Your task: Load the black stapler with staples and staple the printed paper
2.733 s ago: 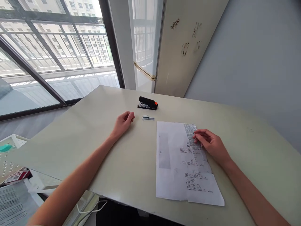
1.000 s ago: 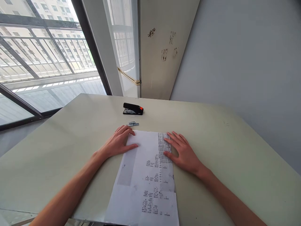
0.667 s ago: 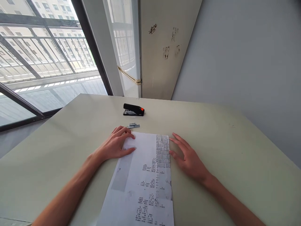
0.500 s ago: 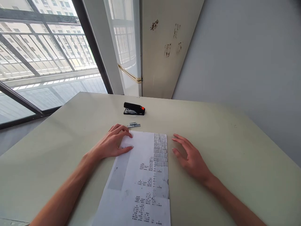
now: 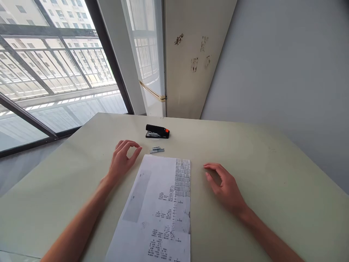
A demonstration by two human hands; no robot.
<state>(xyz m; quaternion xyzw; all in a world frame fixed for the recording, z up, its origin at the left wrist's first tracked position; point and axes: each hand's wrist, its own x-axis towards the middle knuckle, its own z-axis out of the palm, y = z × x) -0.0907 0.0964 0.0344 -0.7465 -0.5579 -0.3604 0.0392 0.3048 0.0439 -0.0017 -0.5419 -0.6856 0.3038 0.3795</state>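
Printed paper sheets (image 5: 160, 182) lie flat on the pale table, untouched by either hand. My left hand (image 5: 122, 158) is just off the paper's upper left corner, thumb and fingertips curved close together around a hollow, with nothing seen between them. To the right of the paper, my right hand (image 5: 225, 185) hovers with its fingers curved and thumb apart, holding nothing. Beyond the paper's top edge are small strips of silver staples (image 5: 157, 150). A black stapler (image 5: 157, 131) with an orange-red mark rests behind the staples.
The pale table (image 5: 259, 163) spreads out on both sides and ends in front of a stained white cabinet-like panel (image 5: 188, 87). At the left is a dark-framed window (image 5: 109, 54); a grey wall (image 5: 286, 65) rises at the right.
My left hand has come off the paper, moving left and away from its corner. The paper has shifted slightly left. My right hand has moved slightly, staying beside the paper.
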